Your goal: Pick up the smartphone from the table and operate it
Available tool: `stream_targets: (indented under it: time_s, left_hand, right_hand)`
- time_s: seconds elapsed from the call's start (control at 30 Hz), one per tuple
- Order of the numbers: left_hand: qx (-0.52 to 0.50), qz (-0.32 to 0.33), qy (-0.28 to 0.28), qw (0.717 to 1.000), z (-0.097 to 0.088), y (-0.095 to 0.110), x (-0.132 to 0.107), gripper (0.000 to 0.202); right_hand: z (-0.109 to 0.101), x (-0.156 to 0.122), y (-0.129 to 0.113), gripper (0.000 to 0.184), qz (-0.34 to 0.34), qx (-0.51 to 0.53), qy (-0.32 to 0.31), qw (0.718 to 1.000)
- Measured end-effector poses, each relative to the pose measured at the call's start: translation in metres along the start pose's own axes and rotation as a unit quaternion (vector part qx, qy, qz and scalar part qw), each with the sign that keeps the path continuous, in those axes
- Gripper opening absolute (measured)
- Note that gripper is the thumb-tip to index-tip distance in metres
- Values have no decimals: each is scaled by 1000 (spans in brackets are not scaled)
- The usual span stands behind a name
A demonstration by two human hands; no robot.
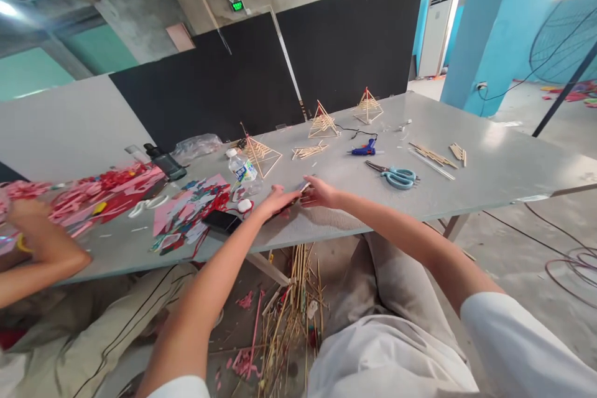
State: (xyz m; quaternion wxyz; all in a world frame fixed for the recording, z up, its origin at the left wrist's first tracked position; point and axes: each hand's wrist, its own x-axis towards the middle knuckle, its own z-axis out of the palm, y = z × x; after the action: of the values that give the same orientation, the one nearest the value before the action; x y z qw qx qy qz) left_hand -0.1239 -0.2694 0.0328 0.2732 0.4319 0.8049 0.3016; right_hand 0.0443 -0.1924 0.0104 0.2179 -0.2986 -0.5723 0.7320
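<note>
My left hand and my right hand meet low over the near edge of the grey table. Their fingers close around a small, thin item with a pale end; the fingers cover most of it, so its kind is unclear. Just beyond my left hand are a plastic bottle with a white cap and a small white case. Past my hands lies a loose pile of short wooden sticks. To the right of my right hand rest blue-handled scissors and a blue glue gun.
Stick pyramids stand toward the back of the table. More cut sticks lie right. At left are colored scraps, a black box and a co-worker's arm. Long sticks litter the floor below.
</note>
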Motion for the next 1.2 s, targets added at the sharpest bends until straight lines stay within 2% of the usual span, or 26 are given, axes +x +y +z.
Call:
stream_targets:
  time_s: [0.07, 0.17, 0.23, 0.33, 0.37, 0.47, 0.53, 0.67, 0.77, 0.83, 0.9, 0.97, 1.1, 1.17, 1.2]
  left_hand:
    - [-68, -1, -10, 998, 22, 11, 9, 107]
    - [-185, 8, -22, 983, 51, 28, 15, 130]
    - [-260, 12, -55, 964, 64, 39, 14, 116]
    - [-341, 36, -134, 930, 69, 49, 12, 68]
    - [-360, 41, -155, 919, 67, 50, 13, 62]
    - [-414, 15, -222, 883, 61, 52, 21, 67]
    - [-420, -3, -255, 871, 60, 51, 26, 69]
    - [-426, -9, -303, 852, 63, 47, 23, 83]
    - [-411, -1, -327, 851, 65, 40, 15, 99]
    - [-386, -31, -346, 855, 64, 35, 12, 102]
    - [-358, -84, -384, 847, 63, 30, 12, 93]
    - [-334, -122, -436, 827, 62, 27, 12, 77]
    - [-285, -149, -548, 772, 61, 26, 12, 52]
    - [-253, -157, -571, 765, 59, 23, 13, 45]
    - [-236, -154, -569, 773, 57, 20, 14, 44]
  right_hand:
    - [-3, 10, -2, 49, 4, 47, -11, 999]
    - [-26, 16, 0, 43, -19, 99, 16, 995]
    - [-44, 18, 3, 37, -41, 123, 46, 991]
    - [-67, 20, 7, 30, -69, 148, 80, 983]
    - [-72, 20, 8, 30, -77, 155, 87, 981]
    - [-79, 21, 16, 27, -102, 172, 103, 974]
    - [-80, 20, 22, 24, -116, 179, 116, 970]
    - [-81, 14, 36, 41, -103, 174, 120, 972]
    - [-84, 10, 45, 45, -90, 179, 87, 976]
    - [-87, 9, 47, 46, -81, 210, 64, 972]
    - [-89, 10, 43, 46, -75, 253, 55, 963]
    - [-92, 11, 36, 49, -50, 290, 39, 955]
    - [-101, 15, 17, 65, 30, 378, -56, 924]
    - [-103, 15, 13, 70, 37, 410, -88, 907]
    - [-103, 16, 13, 71, 35, 419, -90, 903]
